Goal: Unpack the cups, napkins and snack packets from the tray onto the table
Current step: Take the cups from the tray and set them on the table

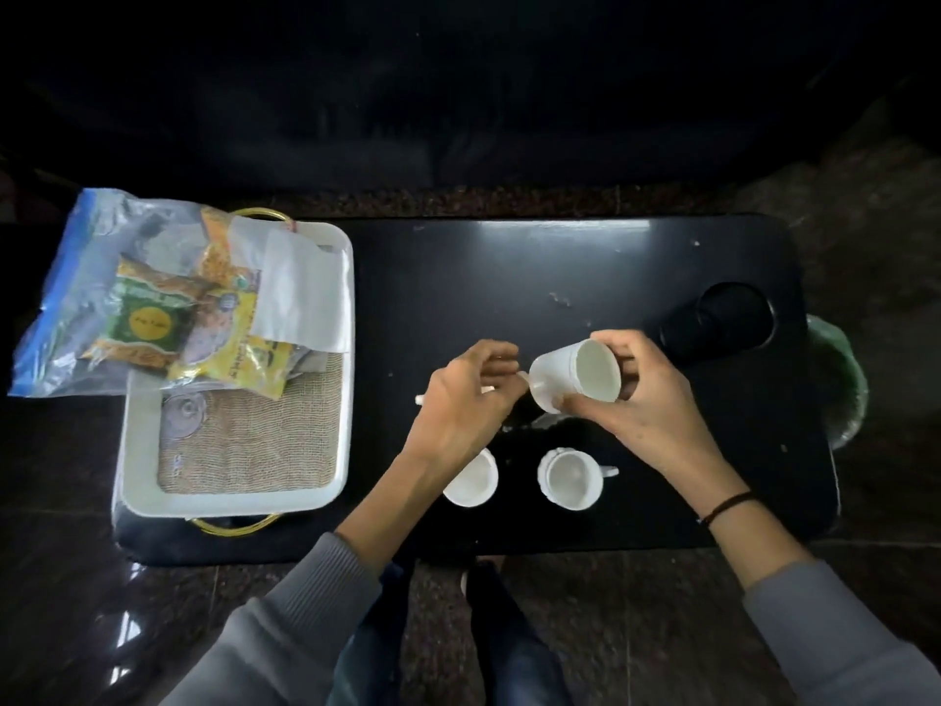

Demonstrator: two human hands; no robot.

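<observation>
My right hand (pixel 646 400) holds a white cup (pixel 575 382) tilted on its side above the black table (pixel 560 277), its mouth facing me. My left hand (pixel 466 400) is beside the cup, fingers curled near its handle; I cannot tell whether it grips anything. Two more white cups stand upright near the front edge: one (pixel 473 484) partly under my left wrist, the other (pixel 568 479) to its right. The white tray (pixel 343 400) at the table's left end holds white napkins (pixel 305 293) and yellow and green snack packets (pixel 153 323).
A clear plastic bag with a blue strip (pixel 56 298) overhangs the tray's left side. A woven mat (pixel 254 450) lines the tray. A round recess (pixel 723 318) sits at the table's right end, with a green object (pixel 840 379) beyond the edge.
</observation>
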